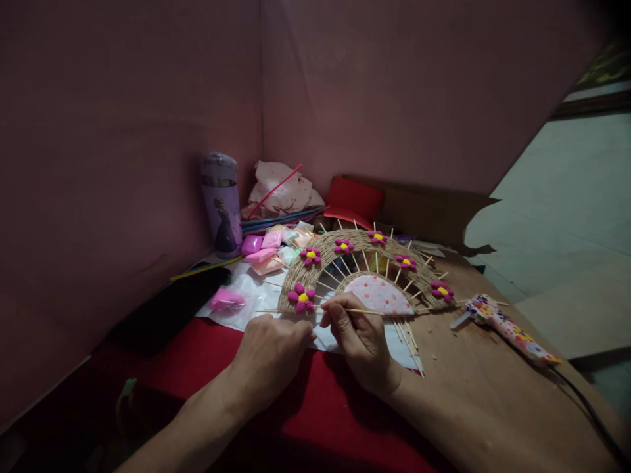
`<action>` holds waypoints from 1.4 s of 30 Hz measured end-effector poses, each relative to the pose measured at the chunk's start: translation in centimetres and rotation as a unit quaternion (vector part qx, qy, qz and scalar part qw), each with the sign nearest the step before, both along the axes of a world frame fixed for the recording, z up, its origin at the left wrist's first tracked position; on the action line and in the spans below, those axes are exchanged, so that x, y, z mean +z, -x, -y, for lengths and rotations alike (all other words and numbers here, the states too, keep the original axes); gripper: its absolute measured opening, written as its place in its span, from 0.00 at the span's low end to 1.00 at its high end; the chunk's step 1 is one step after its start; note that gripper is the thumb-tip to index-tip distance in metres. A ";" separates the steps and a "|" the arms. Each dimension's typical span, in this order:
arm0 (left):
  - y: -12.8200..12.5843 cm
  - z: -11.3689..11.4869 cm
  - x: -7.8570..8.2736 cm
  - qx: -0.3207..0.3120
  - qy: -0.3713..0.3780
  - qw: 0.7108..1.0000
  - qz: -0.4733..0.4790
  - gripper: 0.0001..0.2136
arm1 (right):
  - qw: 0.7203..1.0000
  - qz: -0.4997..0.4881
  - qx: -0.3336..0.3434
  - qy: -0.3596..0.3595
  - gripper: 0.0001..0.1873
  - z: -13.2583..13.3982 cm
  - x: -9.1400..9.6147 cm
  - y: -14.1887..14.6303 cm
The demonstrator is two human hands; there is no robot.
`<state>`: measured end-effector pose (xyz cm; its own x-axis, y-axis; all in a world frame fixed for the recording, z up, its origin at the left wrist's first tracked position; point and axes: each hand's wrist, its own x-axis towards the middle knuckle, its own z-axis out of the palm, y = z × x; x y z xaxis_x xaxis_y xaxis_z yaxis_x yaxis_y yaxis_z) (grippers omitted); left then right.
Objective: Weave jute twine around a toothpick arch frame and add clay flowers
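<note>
A half-round fan of jute cord (365,248) wound over thin wooden sticks lies on the table, with several pink clay flowers (302,297) with yellow centres along its arc and a pink dotted half-disc (378,293) at its middle. My left hand (273,355) rests closed at the fan's lower left edge, just below one flower; what its fingers hold is hidden. My right hand (355,336) pinches a thin wooden stick (379,312) that runs along the fan's straight bottom edge.
A patterned glue gun (503,325) with a black cord lies at the right. Packets of coloured clay (269,251), a purple bottle (221,203), a red object (353,199) and crumpled paper sit at the back. Pink walls close in the left and back. A red cloth (305,407) covers the near table.
</note>
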<state>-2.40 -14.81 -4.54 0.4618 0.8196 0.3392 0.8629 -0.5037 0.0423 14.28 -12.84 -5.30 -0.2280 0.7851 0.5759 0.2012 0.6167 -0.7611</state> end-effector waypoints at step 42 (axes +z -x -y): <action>-0.3 -1.4 4.3 -0.021 0.090 0.891 0.445 0.09 | 0.958 0.110 -0.176 -0.197 0.11 -1.9 0.9 -0.8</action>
